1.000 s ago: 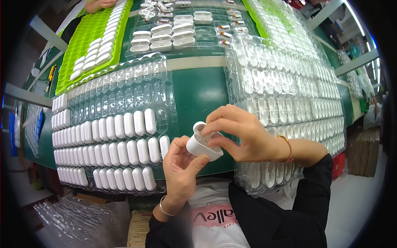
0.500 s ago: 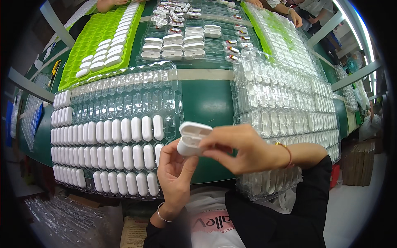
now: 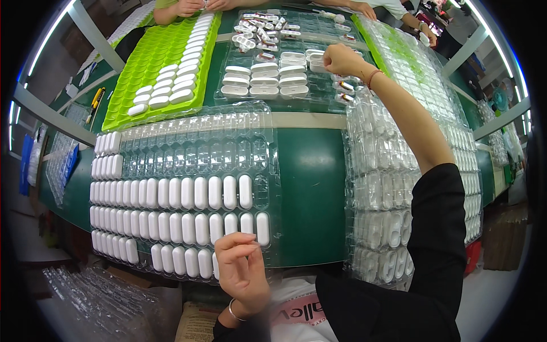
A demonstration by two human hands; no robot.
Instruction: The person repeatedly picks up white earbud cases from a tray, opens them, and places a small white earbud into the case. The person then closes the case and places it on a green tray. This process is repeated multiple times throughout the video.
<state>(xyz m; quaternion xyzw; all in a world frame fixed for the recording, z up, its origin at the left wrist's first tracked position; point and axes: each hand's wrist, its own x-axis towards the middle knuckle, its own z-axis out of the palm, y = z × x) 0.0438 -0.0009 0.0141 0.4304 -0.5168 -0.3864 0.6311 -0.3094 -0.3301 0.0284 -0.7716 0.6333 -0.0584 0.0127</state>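
Gone from both hands is the white case that was held a moment ago. One clear blister tray [image 3: 188,142] lies on the green table [image 3: 310,188]. At its near edge the left hand [image 3: 242,273] is rested, fingers curled, nothing held. Beyond the tray, the right hand [image 3: 342,60] is stretched to six white cases [image 3: 265,80]; its grip cannot be told.

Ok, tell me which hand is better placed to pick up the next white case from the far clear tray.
Right. The right hand is stretched out over the far clear tray beside the white cases; the left hand rests at the near tray.
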